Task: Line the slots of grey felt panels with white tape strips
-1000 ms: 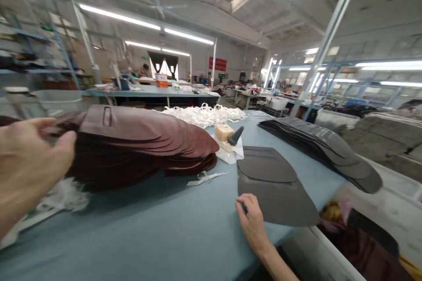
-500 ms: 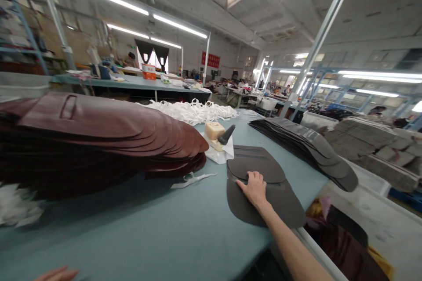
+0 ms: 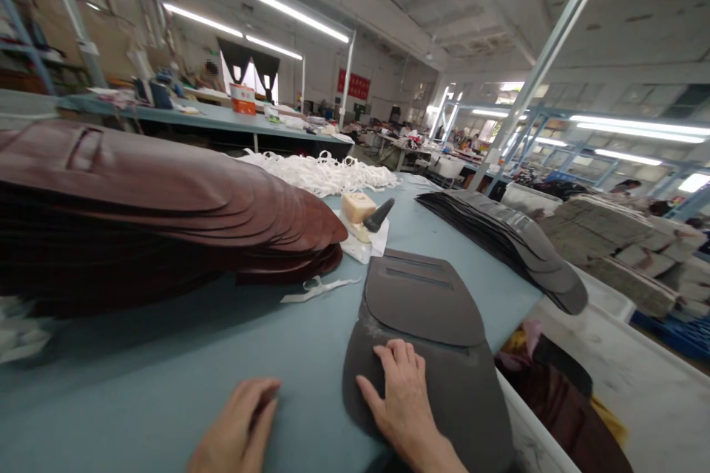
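Though near, grey panel [image 3: 455,383] part-hidden

Larger panel [image 3: 460,403]: was dark grey, smooth and rounded; it lay nearly flat on the blue-green table [image 3: 310,340], reaching the table's right edge, with the right hand [image 3: 400,392] resting on it.
Upper piece [image 3: 424,310]: was smaller, also dark grey, with two parallel slit-like lines near its far edge; it lay over the panel's far part, curved edge toward the person.
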Demonstrator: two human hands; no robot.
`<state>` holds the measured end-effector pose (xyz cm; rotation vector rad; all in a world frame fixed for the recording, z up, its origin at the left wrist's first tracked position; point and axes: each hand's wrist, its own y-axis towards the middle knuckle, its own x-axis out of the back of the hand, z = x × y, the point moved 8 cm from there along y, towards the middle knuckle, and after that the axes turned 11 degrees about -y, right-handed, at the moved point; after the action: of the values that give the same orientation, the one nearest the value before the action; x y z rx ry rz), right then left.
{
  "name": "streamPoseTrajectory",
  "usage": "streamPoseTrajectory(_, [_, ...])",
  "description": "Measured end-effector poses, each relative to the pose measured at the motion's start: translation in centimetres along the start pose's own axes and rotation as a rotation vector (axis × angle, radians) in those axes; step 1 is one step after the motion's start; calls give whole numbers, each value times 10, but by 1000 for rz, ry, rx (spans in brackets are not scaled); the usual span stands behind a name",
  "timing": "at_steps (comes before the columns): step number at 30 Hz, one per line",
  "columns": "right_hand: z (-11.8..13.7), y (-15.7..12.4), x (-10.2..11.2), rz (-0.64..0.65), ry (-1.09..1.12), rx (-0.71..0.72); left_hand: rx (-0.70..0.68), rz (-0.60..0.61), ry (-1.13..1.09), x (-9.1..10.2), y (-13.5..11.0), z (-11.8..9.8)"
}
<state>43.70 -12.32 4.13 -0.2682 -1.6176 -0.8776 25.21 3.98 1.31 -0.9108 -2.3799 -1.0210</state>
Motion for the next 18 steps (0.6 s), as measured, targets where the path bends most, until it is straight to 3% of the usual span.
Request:
streamPoseTrajectory(2, [-11,13,-4,60,8,-9,134,70,-29,-41,14,-16])
streamPoseTrajectory(4, [-42,35,-9,79,-79,-112,159,89,38,-72,34,-46])
streamPoseTrajectory(6, [-79,58,-15,81,-182,-236,193,120,122,-92,54,-69])
streamPoseTrajectory(9, [-119,86,-33,146,-232,-253,363,261,85,-111,68,-71])
streamPoseTrajectory(11, [-135,98,-45,211,-243,-224,450,325,-25,-116,67,-63])
streamPoseTrajectory(14, [-149,108,-58,288,-255,-202,430,300,-175,-111,59,-62])
streamPoseTrajectory(18, [-162,118,-65,341,-270,-206,447,237,-294,-83,33,-60])
